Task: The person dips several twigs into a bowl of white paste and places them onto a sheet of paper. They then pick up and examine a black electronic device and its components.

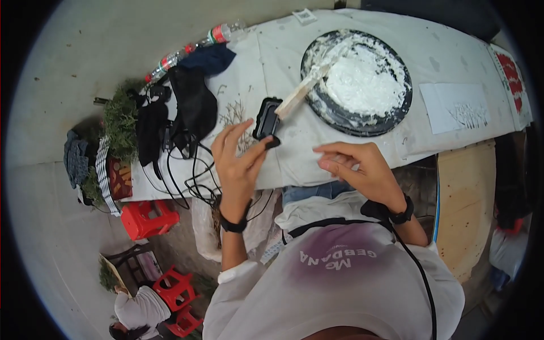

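My left hand [237, 158] is raised over the front of the table with its fingers spread. Its fingertips are near a small black rectangular tray-like case [266, 118]; I cannot tell whether they touch it. My right hand [365, 173] is to the right, thumb and fingers drawn together, and anything between them is too small to make out. Beyond it is a round black pan [360, 131] with thick white paste [368, 79]. A paste-smeared wooden stick [303, 93] leans across its rim, its lower end by the case. Thin dry twigs [232, 113] lie behind my left hand.
On the left are black cloth [192, 99], tangled cables [195, 173], plastic bottles [170, 61] and green foliage [122, 124]. White-coated twigs lie on a paper sheet [447, 102] at right. Red stools [148, 220] and a seated person [141, 309] are at lower left.
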Action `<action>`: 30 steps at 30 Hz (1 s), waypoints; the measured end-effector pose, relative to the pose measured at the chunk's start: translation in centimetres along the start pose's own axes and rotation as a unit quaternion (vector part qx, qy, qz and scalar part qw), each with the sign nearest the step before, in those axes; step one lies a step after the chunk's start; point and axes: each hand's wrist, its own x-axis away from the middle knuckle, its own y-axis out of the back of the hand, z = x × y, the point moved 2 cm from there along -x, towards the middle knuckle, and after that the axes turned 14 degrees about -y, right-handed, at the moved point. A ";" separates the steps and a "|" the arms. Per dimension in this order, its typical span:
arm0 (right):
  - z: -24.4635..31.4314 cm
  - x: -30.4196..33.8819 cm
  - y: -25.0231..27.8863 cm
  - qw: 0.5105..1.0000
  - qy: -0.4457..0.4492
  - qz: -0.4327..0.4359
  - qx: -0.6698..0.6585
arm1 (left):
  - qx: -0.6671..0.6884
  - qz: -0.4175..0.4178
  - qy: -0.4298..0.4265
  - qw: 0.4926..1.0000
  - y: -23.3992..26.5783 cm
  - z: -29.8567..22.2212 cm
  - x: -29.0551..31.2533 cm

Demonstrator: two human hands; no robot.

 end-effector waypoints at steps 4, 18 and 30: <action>0.5 -0.7 -2.2 0.987 0.084 0.029 -0.137 | 0.059 -0.085 0.039 0.994 0.0 -5.3 0.2; -0.4 1.3 -1.6 0.991 0.121 -0.056 -0.007 | 0.486 -0.232 0.172 0.825 -3.7 -4.5 -2.9; -0.7 2.5 -3.9 0.977 0.191 -0.054 0.076 | 0.562 -0.215 0.262 0.754 -3.6 -4.7 -7.8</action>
